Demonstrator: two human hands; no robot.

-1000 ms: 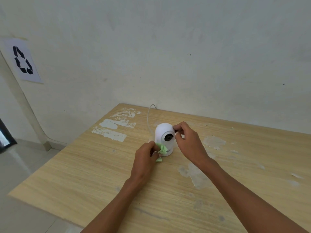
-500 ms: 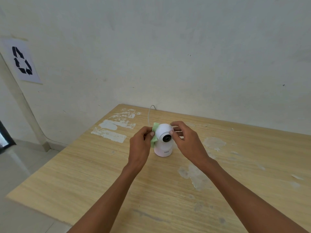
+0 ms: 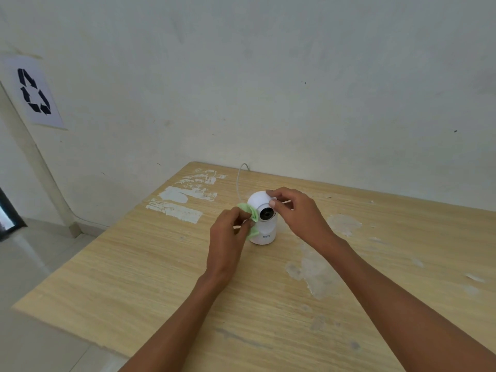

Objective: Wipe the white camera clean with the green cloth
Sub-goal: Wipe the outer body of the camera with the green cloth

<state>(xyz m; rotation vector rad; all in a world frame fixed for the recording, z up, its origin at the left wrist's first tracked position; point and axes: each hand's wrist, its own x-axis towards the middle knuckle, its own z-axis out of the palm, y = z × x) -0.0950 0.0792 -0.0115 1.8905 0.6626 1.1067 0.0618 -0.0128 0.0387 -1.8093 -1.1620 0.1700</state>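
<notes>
The white camera (image 3: 262, 230) stands upright on the wooden table (image 3: 161, 277), its round head and dark lens facing me. My left hand (image 3: 228, 237) pinches the green cloth (image 3: 248, 210) and presses it against the left side of the camera's head. On the other side, my right hand (image 3: 298, 210) grips the top right of the head with thumb and fingers. Most of the cloth is hidden behind my left fingers.
A thin white cable (image 3: 239, 178) runs from behind the camera to the table's far edge by the wall. Pale scuffed patches (image 3: 182, 202) mark the tabletop. The table's left edge drops to a tiled floor. A recycling sign (image 3: 33, 92) hangs on the wall.
My left hand carried the cloth from the camera's lower front up to the left side of its head, then slightly down. My right hand stayed on the head.
</notes>
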